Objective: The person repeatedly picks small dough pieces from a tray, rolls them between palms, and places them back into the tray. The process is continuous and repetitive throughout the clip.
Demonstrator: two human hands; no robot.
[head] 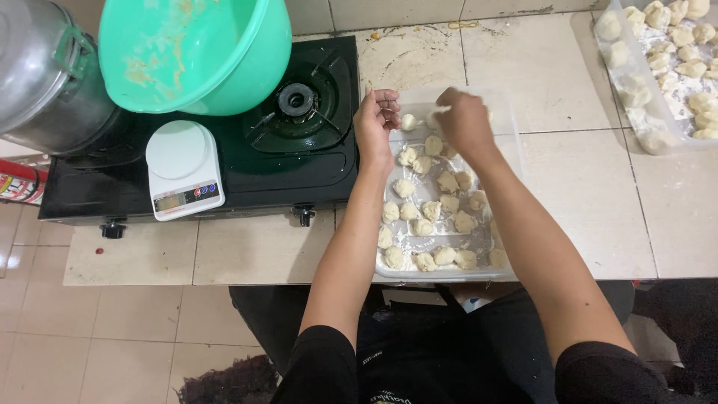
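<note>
Head view: left hand point(376, 120) half-curled, fingertips just beside a dough piece point(408, 122) at the tray's point(508, 112) far end. Right hand point(462, 118) loosely closed over the tray; can't tell if it holds anything.

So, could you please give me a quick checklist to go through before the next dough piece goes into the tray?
1. Free space at the far end of the clear tray: ok, bare floor shows there.
2. Left hand by a dough piece: ok, fingers right beside it; contact cannot tell.
3. Right hand empty: cannot tell, fingers curl downward.
4. Rows of dough pieces kept apart: not ok, several touch.
5. Tray fully on the counter: ok.
6. Second tray out of the way: ok, far right.
</note>
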